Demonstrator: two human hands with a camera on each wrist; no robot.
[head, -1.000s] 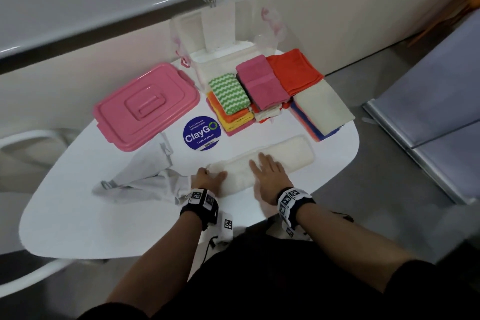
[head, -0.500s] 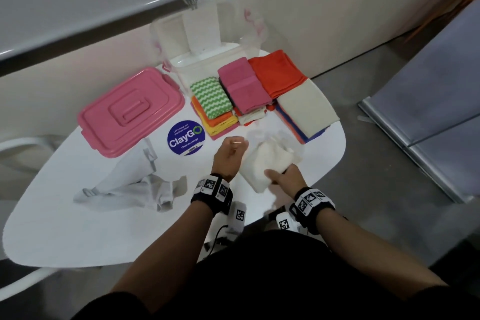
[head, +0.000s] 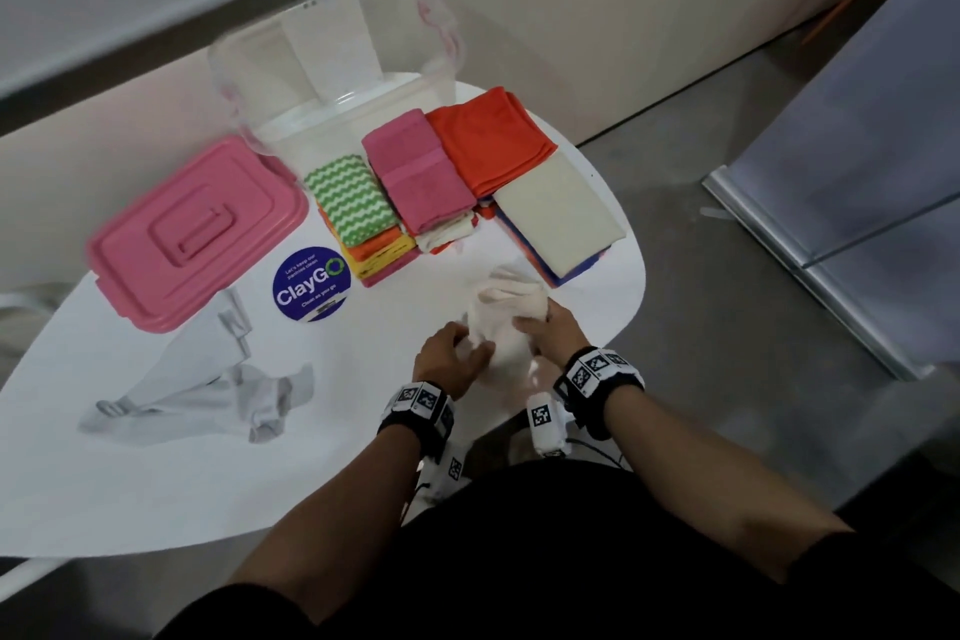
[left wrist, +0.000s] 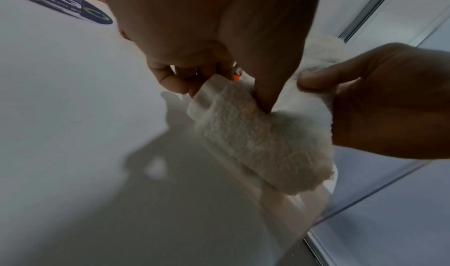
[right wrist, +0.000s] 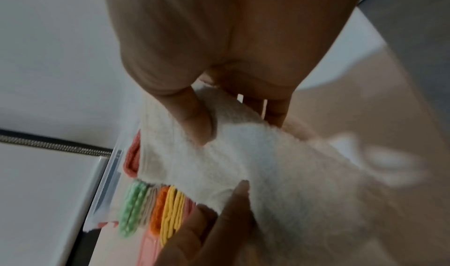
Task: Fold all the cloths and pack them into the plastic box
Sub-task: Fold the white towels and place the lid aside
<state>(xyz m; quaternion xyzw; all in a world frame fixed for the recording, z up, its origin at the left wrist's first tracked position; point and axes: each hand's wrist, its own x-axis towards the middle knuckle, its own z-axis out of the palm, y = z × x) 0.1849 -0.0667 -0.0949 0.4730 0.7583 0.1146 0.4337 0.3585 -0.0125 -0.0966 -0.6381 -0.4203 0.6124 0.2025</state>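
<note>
Since a second ago, when both hands pressed the white towel (head: 506,322) flat and long on the table (head: 156,483), the towel has been lifted and bunched between them. Now the left hand (head: 449,359) pinches its near end, and the right hand (head: 548,333) grips its far part, thumb on top. Folded cloths (head: 415,182) sit stacked just beyond, before the clear plastic box (head: 332,68). Its pink lid (head: 192,234) lies to the left, near a crumpled grey cloth (head: 208,395).

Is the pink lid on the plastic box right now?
No: the pink lid lies on the table left of the open plastic box.
</note>
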